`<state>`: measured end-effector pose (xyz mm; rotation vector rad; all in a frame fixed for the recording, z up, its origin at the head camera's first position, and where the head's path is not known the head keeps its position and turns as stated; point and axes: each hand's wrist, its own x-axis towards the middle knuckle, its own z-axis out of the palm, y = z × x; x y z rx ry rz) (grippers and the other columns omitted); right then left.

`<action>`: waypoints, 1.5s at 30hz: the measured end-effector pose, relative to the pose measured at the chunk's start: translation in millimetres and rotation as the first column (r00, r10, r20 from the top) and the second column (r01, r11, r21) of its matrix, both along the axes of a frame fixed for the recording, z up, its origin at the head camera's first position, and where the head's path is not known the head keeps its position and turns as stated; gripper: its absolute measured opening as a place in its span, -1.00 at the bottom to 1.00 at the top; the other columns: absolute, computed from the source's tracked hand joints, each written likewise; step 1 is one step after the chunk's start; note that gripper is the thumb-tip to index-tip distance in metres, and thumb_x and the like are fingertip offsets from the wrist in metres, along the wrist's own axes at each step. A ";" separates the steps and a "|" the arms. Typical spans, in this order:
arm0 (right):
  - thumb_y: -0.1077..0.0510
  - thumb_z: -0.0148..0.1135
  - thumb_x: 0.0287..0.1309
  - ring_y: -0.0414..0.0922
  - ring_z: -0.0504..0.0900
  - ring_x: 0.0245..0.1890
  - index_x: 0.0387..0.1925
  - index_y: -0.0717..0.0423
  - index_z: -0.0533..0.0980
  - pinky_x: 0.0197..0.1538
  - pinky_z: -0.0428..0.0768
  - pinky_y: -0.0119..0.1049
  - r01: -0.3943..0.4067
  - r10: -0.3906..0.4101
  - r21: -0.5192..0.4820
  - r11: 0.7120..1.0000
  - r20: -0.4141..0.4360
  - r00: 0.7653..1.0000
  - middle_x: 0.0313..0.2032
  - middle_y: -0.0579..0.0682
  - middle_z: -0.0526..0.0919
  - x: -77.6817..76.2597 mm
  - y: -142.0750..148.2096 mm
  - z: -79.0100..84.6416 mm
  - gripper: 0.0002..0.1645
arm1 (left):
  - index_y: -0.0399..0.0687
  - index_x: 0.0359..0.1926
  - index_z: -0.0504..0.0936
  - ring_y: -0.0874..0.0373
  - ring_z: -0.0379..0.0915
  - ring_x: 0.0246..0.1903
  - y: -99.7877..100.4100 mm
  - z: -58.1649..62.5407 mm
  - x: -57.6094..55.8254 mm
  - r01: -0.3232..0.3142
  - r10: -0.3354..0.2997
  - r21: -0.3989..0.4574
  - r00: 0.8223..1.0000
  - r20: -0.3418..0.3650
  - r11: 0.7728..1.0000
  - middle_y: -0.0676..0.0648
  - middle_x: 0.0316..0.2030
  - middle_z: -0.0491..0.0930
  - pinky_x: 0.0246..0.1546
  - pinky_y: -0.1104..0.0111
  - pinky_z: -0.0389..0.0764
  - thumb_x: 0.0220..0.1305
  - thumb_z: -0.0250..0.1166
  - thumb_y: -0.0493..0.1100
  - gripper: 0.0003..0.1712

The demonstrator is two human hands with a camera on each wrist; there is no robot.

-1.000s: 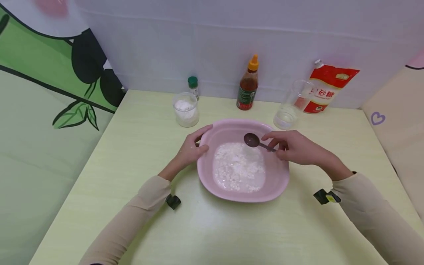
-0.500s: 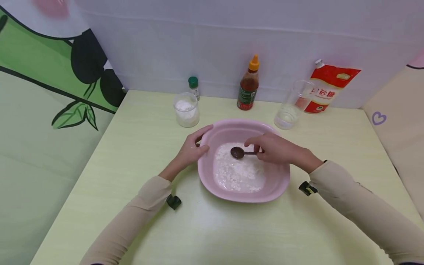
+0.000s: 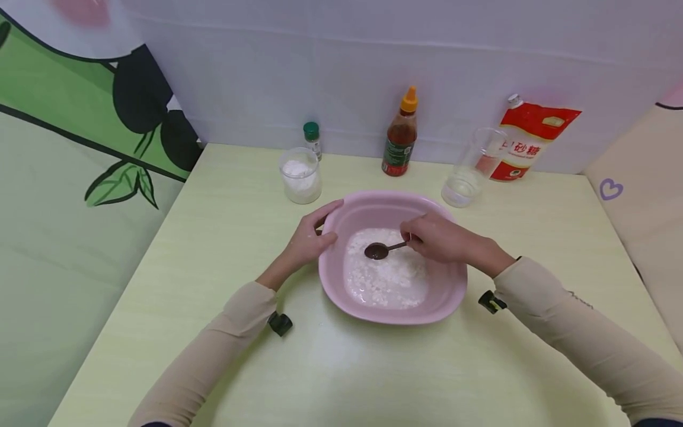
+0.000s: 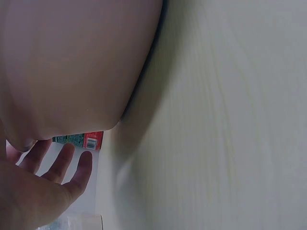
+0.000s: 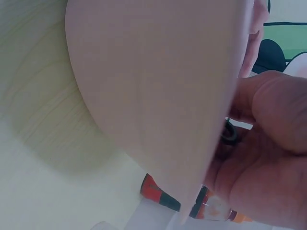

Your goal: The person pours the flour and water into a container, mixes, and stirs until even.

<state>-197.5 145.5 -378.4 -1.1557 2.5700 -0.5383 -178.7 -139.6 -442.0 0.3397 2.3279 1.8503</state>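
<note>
A pink basin [image 3: 392, 318] stands mid-table, holding a lumpy white powder wet with liquid [image 3: 386, 287]. My left hand [image 3: 306, 242] grips its left rim, thumb over the inner side; in the left wrist view the fingers [image 4: 60, 163] spread along the outside. Over the mixture, my right hand [image 3: 441, 238] pinches the handle of a dark brown spoon [image 3: 376, 251], bowl pointing left. From the right wrist, the basin wall [image 5: 144, 86] covers most of the spoon, and only the curled right hand [image 5: 268, 139] shows beyond the rim.
Behind the basin stand a clear cup of white powder [image 3: 300, 181], a small green-capped jar [image 3: 312, 141], an orange-capped sauce bottle [image 3: 398, 148], a tall clear glass [image 3: 462, 185] with some liquid, and a red and white sugar bag [image 3: 525, 142] against the curtain.
My right hand has carried the spoon from the basin's upper right leftward and down over the mixture, shifting only slightly lately. The left hand has stayed on the rim.
</note>
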 end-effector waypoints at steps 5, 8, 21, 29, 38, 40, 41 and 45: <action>0.35 0.26 0.18 -0.14 0.49 -0.42 -0.29 0.13 0.52 -0.30 0.49 -0.32 -0.007 0.007 -0.007 1.000 0.024 1.000 -0.45 -0.06 0.59 1.2 1.0 4.0 -0.89 | -0.16 0.46 0.30 -0.31 0.42 0.25 0.0 0.5 -0.3 0.001 -0.001 -0.002 1.000 -0.002 1.000 -0.24 0.46 0.27 -0.05 0.14 0.75 0.04 0.13 -0.46 -0.14; 0.32 0.29 0.18 -0.15 0.47 -0.43 -0.29 0.12 0.51 -0.32 0.47 -0.32 0.021 -0.019 -0.021 1.000 0.075 0.997 -0.47 -0.06 0.56 0.8 2.4 8.0 -0.89 | -0.15 0.46 0.31 -0.31 0.42 0.24 -0.1 -0.8 -0.9 -0.001 0.001 0.003 1.000 0.005 1.000 -0.24 0.46 0.27 -0.06 0.13 0.76 0.04 0.12 -0.46 -0.14; 0.32 0.31 0.18 -0.14 0.47 -0.39 -0.34 0.09 0.50 -0.31 0.44 -0.34 0.089 -0.078 -0.090 0.992 0.119 0.990 -0.46 -0.08 0.54 -0.2 6.9 8.7 -0.87 | -0.14 0.45 0.32 -0.30 0.44 0.22 1.3 0.2 -1.6 -0.006 0.006 0.006 1.000 0.014 1.000 -0.24 0.45 0.29 -0.06 0.13 0.76 0.04 0.11 -0.45 -0.15; 0.35 0.30 0.18 -0.18 0.51 -0.42 -0.37 0.11 0.57 -0.36 0.51 -0.44 0.065 -0.026 -0.169 0.983 0.226 0.974 -0.48 -0.12 0.55 -0.9 7.2 9.4 -0.90 | -0.15 0.45 0.32 -0.30 0.44 0.23 1.1 0.6 -0.6 -0.005 0.004 0.006 1.000 0.007 1.000 -0.24 0.45 0.29 -0.05 0.14 0.76 0.04 0.12 -0.45 -0.15; 0.30 0.30 0.19 -0.22 0.47 -0.47 -0.40 0.07 0.60 -0.42 0.45 -0.46 0.063 -0.023 -0.176 0.982 0.220 0.975 -0.51 -0.16 0.55 -1.4 8.1 8.5 -0.91 | -0.14 0.46 0.31 -0.31 0.44 0.22 -0.2 -0.8 0.7 -0.009 0.008 0.015 1.000 0.018 1.000 -0.25 0.45 0.28 -0.08 0.14 0.77 0.04 0.11 -0.45 -0.14; 0.31 0.28 0.20 -0.23 0.48 -0.48 -0.39 0.10 0.60 -0.42 0.47 -0.45 0.067 -0.027 -0.170 0.983 0.226 0.974 -0.52 -0.16 0.55 -1.9 8.7 8.4 -0.92 | -0.13 0.45 0.32 -0.31 0.44 0.22 -0.1 -0.9 0.3 -0.009 0.008 0.019 1.000 0.019 1.000 -0.25 0.45 0.28 -0.08 0.14 0.77 0.03 0.11 -0.45 -0.14; 0.31 0.27 0.21 -0.22 0.49 -0.48 -0.39 0.11 0.60 -0.42 0.47 -0.46 0.072 -0.033 -0.164 0.984 0.231 0.972 -0.52 -0.15 0.55 -2.0 8.7 8.6 -0.92 | -0.13 0.45 0.32 -0.31 0.44 0.23 -0.1 -0.9 0.1 -0.009 0.008 0.020 1.000 0.020 1.000 -0.24 0.45 0.28 -0.08 0.14 0.76 0.03 0.11 -0.45 -0.14; 0.33 0.24 0.21 -0.21 0.50 -0.48 -0.39 0.11 0.59 -0.42 0.48 -0.45 0.080 -0.045 -0.142 0.987 0.232 0.972 -0.51 -0.13 0.55 -2.3 9.3 9.1 -0.90 | -0.13 0.45 0.32 -0.30 0.43 0.23 0.4 -0.3 -0.2 -0.008 0.007 0.025 1.000 0.021 1.000 -0.24 0.45 0.28 -0.07 0.15 0.76 0.03 0.11 -0.45 -0.14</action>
